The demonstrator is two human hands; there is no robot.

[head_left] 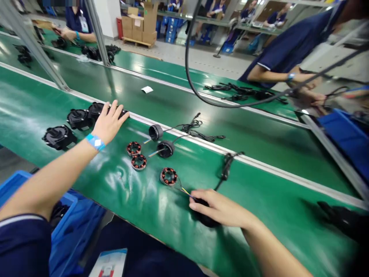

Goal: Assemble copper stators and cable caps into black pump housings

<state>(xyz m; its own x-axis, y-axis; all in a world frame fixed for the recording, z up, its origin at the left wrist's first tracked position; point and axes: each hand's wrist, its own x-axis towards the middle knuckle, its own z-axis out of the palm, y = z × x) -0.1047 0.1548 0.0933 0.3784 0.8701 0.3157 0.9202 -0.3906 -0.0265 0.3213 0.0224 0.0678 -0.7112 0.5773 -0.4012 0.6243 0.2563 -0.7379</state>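
Note:
My left hand (108,122) reaches over the row of black motor housings (57,136) on the left, its fingers spread; it partly covers the far ones. My right hand (216,207) is closed over a black round cap (208,220), mostly hidden under the palm. Thin coloured wires (186,191) run from there to a copper-wound stator ring (168,176). Two more stator rings (138,162) lie to the left, touching or nearly so. Behind them, two hollow black caps (165,149) lie with wire ends sticking out and black cables (198,132) trailing behind.
A metal rail (259,163) runs along the green bench (121,207). A coiled cable (227,167) lies beyond my right hand, and a blurred black object (340,217) at far right. Blue bins (65,227) stand below left. A black cable (188,73) hangs ahead. Co-workers sit across.

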